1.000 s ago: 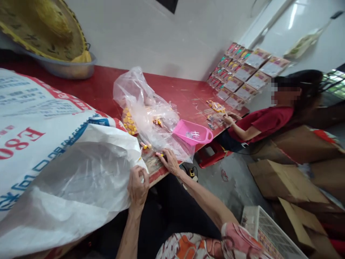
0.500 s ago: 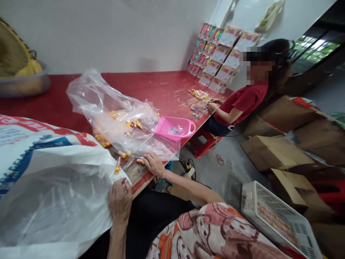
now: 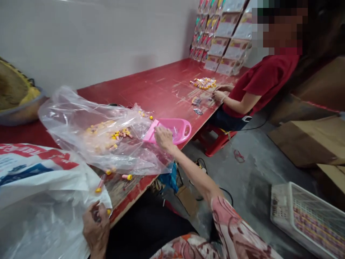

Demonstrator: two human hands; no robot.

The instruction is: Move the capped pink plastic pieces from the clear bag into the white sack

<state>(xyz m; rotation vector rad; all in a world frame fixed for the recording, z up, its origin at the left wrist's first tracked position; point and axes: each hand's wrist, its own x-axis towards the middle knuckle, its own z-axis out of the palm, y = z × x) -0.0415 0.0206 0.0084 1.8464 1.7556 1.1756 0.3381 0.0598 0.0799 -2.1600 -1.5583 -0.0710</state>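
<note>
My right hand (image 3: pixel 164 138) reaches over the pink scoop-shaped tray (image 3: pixel 185 124); its fingers are bent down and what they touch is hidden. My left hand (image 3: pixel 96 225) rests at the edge of the white sack (image 3: pixel 51 208), fingers curled, with a yellow-capped piece (image 3: pixel 109 211) right beside them. Another pink-and-yellow piece (image 3: pixel 99 184) lies on the sack's edge, and one more (image 3: pixel 126 177) on the bare wood. A clear plastic bag (image 3: pixel 72 111) spreads over the table, with many such pieces (image 3: pixel 121 133) in and under it.
Across the red table (image 3: pixel 151 86) a person in a red shirt (image 3: pixel 269 79) handles small items near a pile of yellow-capped pieces (image 3: pixel 203 83). Packaged goods (image 3: pixel 223 39) stand behind. A white crate (image 3: pixel 280 205) and cardboard boxes (image 3: pixel 309 140) are on the floor at right.
My right hand has left the piece on the table edge and moved up over the pink tray. My left hand's fingers have shifted beside a yellow cap. The view has turned.
</note>
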